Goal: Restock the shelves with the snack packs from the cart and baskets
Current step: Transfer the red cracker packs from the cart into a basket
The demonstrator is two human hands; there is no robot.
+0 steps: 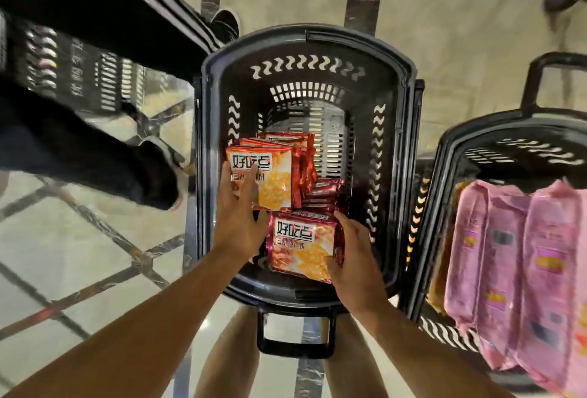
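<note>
This is a shop. Dark plastic shopping baskets (397, 150) stand on a shiny tiled floor (79, 254). One holds many matching red snack packs (273, 175), and another holds pink packs (521, 270).

Both forearms are bare with no sleeve visible down to the frame edge, the left hand (238, 223) and right hand (354, 258) carry no glove, ring, or watch, and the two bare legs (222, 359) below are likewise uncovered.
</note>
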